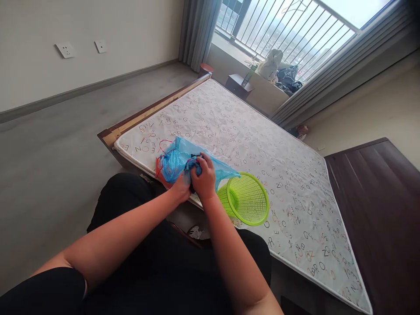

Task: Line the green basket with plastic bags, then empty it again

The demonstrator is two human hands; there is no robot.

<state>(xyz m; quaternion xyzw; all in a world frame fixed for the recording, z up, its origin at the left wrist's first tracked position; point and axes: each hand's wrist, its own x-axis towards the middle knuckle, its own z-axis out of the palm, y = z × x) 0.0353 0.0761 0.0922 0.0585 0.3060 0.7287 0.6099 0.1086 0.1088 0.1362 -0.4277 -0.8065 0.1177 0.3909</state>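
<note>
1. Two hands meet at the mattress edge: the right hand (pixel 204 176) is closed over a bunched blue bag (pixel 179 161), and the left hand (pixel 181 188) pinches the same plastic from below.
2. The bag looks crumpled, not spread open.
3. Just beside it, a green basket (pixel 246 199) lies tipped over, unlined, on the mattress (pixel 262 144).

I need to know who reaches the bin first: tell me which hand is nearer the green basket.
Right. The right hand sits on the blue bag just beside the green basket; the left hand is on its far side.
</note>
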